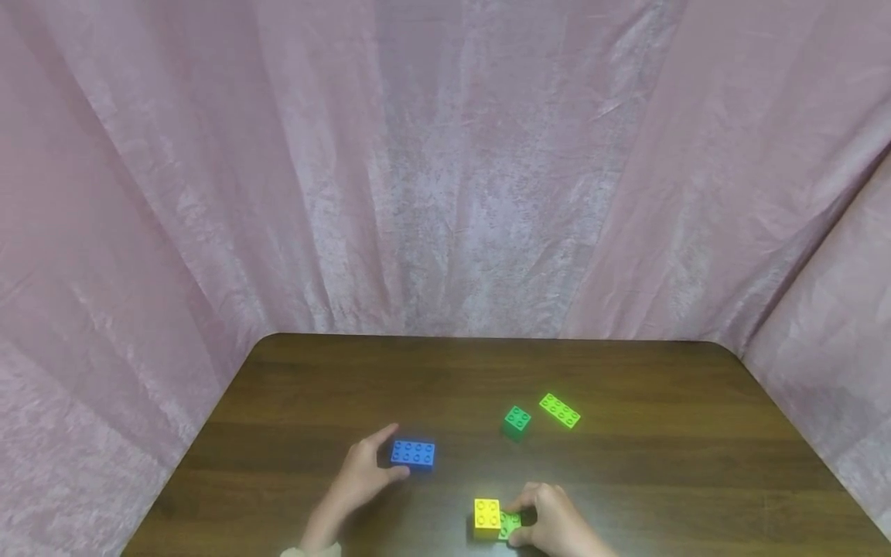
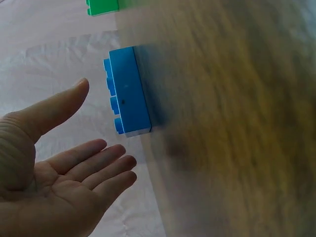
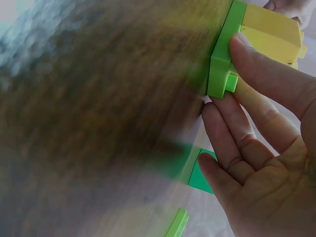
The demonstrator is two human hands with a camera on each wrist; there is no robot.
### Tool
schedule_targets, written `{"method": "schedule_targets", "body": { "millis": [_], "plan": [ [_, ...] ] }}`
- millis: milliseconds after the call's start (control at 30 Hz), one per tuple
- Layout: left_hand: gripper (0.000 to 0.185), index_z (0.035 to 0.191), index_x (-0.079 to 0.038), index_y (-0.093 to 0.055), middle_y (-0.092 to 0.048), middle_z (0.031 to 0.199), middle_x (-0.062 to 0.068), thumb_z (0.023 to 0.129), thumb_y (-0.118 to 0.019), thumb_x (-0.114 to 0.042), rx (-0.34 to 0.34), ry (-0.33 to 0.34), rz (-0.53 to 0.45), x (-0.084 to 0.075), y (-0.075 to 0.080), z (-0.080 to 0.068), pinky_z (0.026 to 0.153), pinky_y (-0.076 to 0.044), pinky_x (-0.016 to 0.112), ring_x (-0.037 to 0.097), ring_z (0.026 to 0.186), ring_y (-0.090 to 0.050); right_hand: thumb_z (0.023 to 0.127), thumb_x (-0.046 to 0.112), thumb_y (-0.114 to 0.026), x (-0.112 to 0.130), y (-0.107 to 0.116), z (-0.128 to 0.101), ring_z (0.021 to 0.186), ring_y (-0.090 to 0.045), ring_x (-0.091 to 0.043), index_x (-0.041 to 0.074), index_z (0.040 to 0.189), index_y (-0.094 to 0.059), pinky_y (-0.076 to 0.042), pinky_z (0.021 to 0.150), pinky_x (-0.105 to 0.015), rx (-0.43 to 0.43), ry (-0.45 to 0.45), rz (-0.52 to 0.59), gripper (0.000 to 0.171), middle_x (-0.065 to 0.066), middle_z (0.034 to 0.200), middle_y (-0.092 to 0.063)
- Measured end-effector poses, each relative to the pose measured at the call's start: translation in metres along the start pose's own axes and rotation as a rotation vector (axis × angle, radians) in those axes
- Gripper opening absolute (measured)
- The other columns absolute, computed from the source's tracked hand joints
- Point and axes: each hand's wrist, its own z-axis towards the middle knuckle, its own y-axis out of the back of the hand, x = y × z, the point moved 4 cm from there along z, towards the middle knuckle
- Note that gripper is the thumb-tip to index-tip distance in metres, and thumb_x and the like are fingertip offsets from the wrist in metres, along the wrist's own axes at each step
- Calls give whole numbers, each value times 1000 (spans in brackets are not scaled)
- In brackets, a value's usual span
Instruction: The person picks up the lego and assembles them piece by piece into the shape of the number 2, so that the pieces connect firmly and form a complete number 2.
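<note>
A blue toy building brick (image 1: pixel 414 454) with two rows of studs lies on the table near its middle. My left hand (image 1: pixel 365 469) is spread at the brick's left end; in the left wrist view a gap shows between the fingers and the blue brick (image 2: pixel 129 94). Near the front edge, my right hand (image 1: pixel 550 520) pinches a light green flat brick (image 1: pixel 510 524) between thumb and fingers. A yellow brick (image 1: pixel 486 518) sits on the left part of that flat brick, as the right wrist view also shows. The flat brick's underside is at the tabletop.
Farther back on the brown table (image 1: pixel 390 379) stand a dark green brick (image 1: pixel 517 422) and, to its right, a lime flat brick (image 1: pixel 560 411). Pink curtains (image 1: pixel 445 170) hang behind the table and along both sides.
</note>
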Motion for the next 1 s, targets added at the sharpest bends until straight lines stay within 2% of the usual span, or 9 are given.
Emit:
{"method": "schedule_targets", "body": {
  "millis": [300,533,667,833,1000],
  "plan": [
    [68,135,10,-49,-50,140,31,71,-71,6,43,25,29,6,-1,4,108,-37,63,50,131,-44,63,18,-86,-1,-2,1,89,-61,-22,12,93,-76,-50,83,-54,5,-33,26,32,2,91,-71],
    [69,137,6,-49,-49,140,30,73,-76,0,83,61,42,8,-2,7,108,-36,64,50,131,-44,63,18,-85,-1,-1,1,91,-62,-26,10,94,-76,-48,85,-61,9,-42,49,32,-1,93,-72],
    [68,136,5,-50,-50,140,31,74,-76,-1,116,64,34,9,-5,8,109,-36,65,50,131,-45,63,18,-86,-1,-1,1,91,-61,-26,11,93,-76,-48,85,-59,7,-43,43,32,0,93,-72],
    [61,131,2,-57,-55,136,30,73,-76,1,117,48,43,11,-6,8,108,-36,65,50,128,-48,64,20,-86,-1,-2,1,91,-60,-23,12,94,-76,-49,85,-55,7,-40,34,33,2,93,-72],
    [53,127,1,-61,-58,133,29,75,-72,5,113,40,52,11,-4,6,106,-37,66,50,127,-48,65,20,-85,0,-3,2,85,-61,-14,11,95,-76,-53,81,-37,12,0,33,32,5,89,-71]
  ]
}}
